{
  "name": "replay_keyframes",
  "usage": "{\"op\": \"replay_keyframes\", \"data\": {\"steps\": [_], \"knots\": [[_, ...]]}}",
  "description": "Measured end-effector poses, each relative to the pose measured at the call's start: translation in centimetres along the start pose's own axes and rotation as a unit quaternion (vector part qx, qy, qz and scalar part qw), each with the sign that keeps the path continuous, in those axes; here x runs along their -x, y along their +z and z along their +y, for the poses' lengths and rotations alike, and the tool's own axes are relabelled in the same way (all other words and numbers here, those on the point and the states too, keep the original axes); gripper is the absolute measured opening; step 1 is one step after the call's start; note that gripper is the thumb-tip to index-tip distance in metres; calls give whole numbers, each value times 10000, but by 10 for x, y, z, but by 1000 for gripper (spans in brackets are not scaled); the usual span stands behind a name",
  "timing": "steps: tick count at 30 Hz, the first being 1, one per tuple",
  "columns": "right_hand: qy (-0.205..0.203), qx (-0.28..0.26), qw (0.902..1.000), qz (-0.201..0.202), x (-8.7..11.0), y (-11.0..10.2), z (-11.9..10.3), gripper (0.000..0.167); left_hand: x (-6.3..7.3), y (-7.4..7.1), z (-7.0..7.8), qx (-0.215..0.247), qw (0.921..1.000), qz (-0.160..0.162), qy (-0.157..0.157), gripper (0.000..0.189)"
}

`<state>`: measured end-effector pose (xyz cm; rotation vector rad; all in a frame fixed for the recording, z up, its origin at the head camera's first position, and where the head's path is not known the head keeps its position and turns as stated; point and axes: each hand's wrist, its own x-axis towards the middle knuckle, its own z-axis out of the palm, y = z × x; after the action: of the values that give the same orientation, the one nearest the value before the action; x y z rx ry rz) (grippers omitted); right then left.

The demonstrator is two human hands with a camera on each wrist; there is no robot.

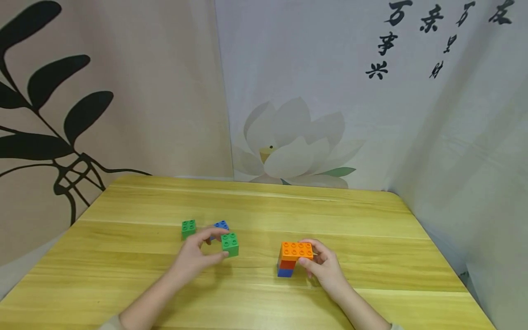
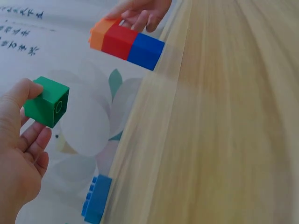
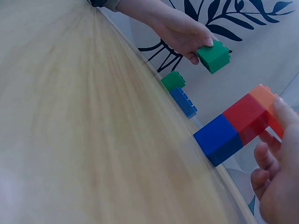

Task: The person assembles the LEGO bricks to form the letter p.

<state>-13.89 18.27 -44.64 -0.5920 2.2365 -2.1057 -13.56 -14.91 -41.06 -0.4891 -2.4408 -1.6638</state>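
Between thumb and fingers my left hand [image 1: 197,251] pinches a green building block [image 1: 230,244], lifted over the table with its studs up. My right hand [image 1: 327,265] grips the orange block [image 1: 297,250] by its right end. That orange block tops a small stack, over a red block [image 3: 245,118] and a blue block [image 3: 218,140] at the bottom. The orange block juts out to the right past the two below it. In the head view the held green block is left of the stack, with a gap between them.
Another green block [image 1: 189,228] lies on the wooden table [image 1: 354,215] behind my left hand. Beside it is a second blue block [image 1: 221,225], partly hidden by my fingers in the head view. Printed curtains [image 1: 165,91] hang behind the table's far edge.
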Motion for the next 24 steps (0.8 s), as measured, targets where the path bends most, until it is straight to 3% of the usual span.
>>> {"op": "replay_keyframes", "data": {"steps": [6,18,24], "knots": [[-67,-2,10000,-36,0,0,0,30,-5,10,4,15,9996,-35,289,42],[26,127,9999,41,0,-1,0,32,-17,32,19,138,9984,-212,509,44],[35,91,10000,9,0,0,-1,32,-23,41,27,135,9984,-269,474,43]]}}
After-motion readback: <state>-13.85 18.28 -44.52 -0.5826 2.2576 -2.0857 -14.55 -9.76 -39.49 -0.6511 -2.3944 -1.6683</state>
